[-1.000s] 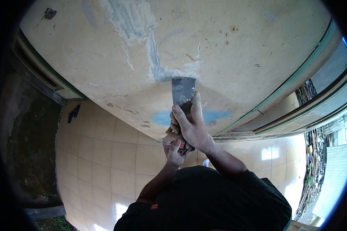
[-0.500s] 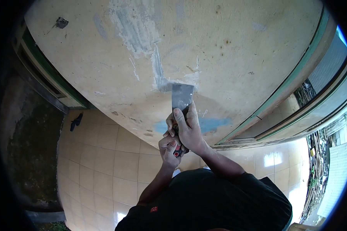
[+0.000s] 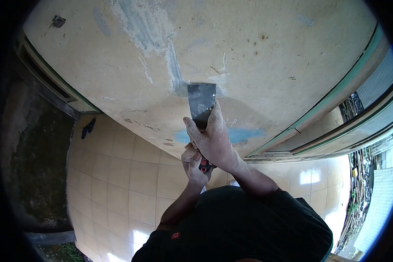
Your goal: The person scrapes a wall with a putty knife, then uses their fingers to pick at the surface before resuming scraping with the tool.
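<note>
A putty knife (image 3: 201, 99) with a broad grey blade and a black-and-red handle is held upright in front of the wall. My right hand (image 3: 216, 142), dusted with white, wraps the upper handle, with a finger along the blade's right side and the thumb out to its left. Lower down, my left hand (image 3: 195, 167) grips the handle near its butt end, partly hidden behind my right hand. The blade's top edge overlaps the foot of a grey-white filler streak (image 3: 174, 65) on the beige wall (image 3: 266, 65).
A blue paint patch (image 3: 244, 135) marks the wall behind my hands. Green-edged window frames (image 3: 323, 109) run along the right. Dark footwear (image 3: 88, 128) lies on the tiled floor (image 3: 105, 174) at left. Bundled sticks (image 3: 358, 192) stand at far right.
The putty knife's blade has moved up and slightly left in view. My right hand has turned on the handle, its thumb now farther left. My left hand keeps its grip.
</note>
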Available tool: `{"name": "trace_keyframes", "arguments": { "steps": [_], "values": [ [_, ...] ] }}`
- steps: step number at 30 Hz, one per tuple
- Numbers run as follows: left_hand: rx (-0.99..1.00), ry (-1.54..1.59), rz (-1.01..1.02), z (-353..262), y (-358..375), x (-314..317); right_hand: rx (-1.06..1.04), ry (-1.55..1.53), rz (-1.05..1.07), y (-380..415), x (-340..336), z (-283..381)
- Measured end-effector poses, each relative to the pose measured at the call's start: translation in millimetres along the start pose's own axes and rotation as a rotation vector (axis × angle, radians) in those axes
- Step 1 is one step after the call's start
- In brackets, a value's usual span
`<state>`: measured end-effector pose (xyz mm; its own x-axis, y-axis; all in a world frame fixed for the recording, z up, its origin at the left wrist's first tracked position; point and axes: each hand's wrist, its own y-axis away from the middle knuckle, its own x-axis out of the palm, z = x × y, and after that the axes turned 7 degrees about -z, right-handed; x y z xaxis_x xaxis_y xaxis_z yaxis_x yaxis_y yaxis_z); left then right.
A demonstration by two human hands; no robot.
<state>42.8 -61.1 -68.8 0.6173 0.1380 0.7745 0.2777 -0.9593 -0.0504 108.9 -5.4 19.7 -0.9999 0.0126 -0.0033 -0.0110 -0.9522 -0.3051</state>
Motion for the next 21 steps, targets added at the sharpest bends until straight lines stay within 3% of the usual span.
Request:
{"name": "trace_keyframes", "arguments": {
  "steps": [2,5,9,12,19,21],
  "values": [
    [-0.033,0.074,0.201,-5,-2,-3,-0.038,0.046,0.024,-2,0,1],
    [-0.034,-0.048,0.052,-6,12,6,-0.038,-0.113,0.057,7,-1,-13],
    [-0.102,-0.039,0.045,-2,10,-4,-0.008,-0.113,0.042,5,1,-11],
    [-0.004,-0.03,0.073,-6,5,7,-0.008,-0.064,0.067,0,-1,-2],
    [-0.105,0.008,0.032,-5,8,4,-0.003,-0.093,0.054,1,1,-6],
    [-0.054,-0.014,0.085,-9,7,8,0.028,-0.12,0.086,3,0,-1]
  ]
}}
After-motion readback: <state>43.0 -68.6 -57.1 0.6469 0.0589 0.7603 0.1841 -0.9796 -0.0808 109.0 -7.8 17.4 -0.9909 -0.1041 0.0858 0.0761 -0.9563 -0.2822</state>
